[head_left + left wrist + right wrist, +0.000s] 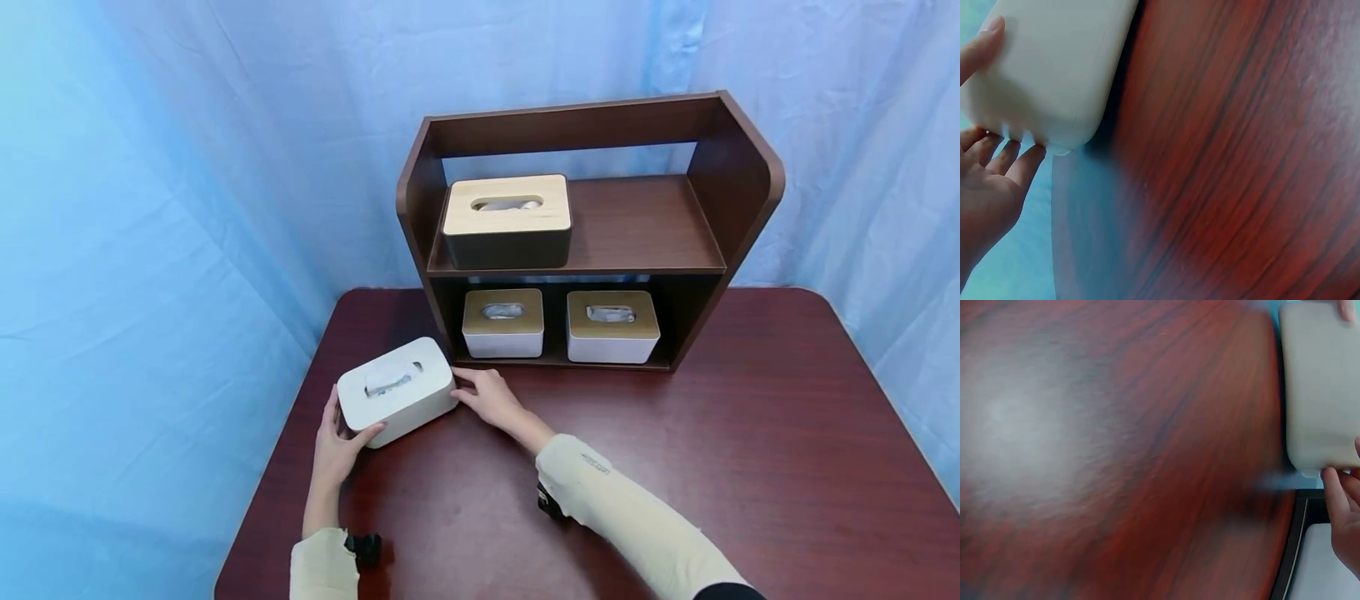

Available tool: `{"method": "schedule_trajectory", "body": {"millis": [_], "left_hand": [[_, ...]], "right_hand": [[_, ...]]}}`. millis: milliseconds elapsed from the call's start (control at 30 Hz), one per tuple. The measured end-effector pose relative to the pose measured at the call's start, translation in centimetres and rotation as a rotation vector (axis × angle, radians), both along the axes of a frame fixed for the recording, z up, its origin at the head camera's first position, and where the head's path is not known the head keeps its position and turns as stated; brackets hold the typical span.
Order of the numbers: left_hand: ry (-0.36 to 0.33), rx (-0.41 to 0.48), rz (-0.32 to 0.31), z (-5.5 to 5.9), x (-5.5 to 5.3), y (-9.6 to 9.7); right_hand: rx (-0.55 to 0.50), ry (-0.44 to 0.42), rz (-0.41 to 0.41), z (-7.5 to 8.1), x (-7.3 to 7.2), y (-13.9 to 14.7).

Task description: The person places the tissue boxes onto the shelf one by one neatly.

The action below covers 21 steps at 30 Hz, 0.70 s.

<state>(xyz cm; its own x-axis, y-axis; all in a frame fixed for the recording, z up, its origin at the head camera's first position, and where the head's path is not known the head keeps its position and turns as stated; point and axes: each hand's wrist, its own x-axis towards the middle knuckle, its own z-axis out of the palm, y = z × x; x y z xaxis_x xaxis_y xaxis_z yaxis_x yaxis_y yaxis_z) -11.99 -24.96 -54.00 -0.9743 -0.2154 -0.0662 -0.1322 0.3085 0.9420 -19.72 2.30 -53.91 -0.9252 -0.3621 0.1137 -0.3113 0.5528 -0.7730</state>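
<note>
A white tissue box [408, 412] with an oval slot in its lid sits at an angle at the left of the table, just left of the shelf. My left hand [334, 450] grips its left end, thumb on the front side and fingers at the end wall, as the left wrist view also shows with the box's pale side [1047, 69]. At the opposite end my right hand [491, 397] holds the box's right corner between thumb and fingers. In the right wrist view those fingertips [1330, 478] touch the box's end. Whether its base touches the table cannot be told.
A dark brown two-tier shelf [705, 250] stands at the back of the reddish-brown table [787, 467]. Its upper tier bears a black tissue box with a wooden lid [510, 248]. Below are two white boxes with wooden lids, left [502, 345] and right [611, 350]. Blue curtains [225, 208] hang behind.
</note>
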Motion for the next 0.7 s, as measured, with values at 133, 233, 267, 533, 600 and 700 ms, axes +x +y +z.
{"method": "schedule_trajectory", "body": {"millis": [133, 233, 267, 533, 600, 700], "left_hand": [[0.027, -0.002, -0.013, 0.6, 0.4, 1.1], [0.055, -0.002, -0.031, 1.1, 0.7, 2.1], [0.066, -0.003, -0.039, 1.4, 0.8, 2.5], [0.188, 0.019, -0.093, 2.6, 1.2, 5.8], [0.217, 0.03, -0.101, 2.9, 1.3, 6.7], [0.264, 0.039, -0.115, 3.5, 1.3, 8.0]], "right_hand": [[-0.08, 0.06, -0.036, 0.0, 0.9, 1.5], [-0.149, 0.118, -0.053, 0.1, 1.8, 2.8], [-0.165, 0.141, -0.06, 0.1, 2.1, 3.3], [-0.278, 0.275, -0.115, 0.6, 4.3, 7.1], [-0.31, 0.292, -0.125, 0.9, 4.8, 8.0], [-0.362, 0.315, -0.142, 1.6, 5.5, 9.3]]}}
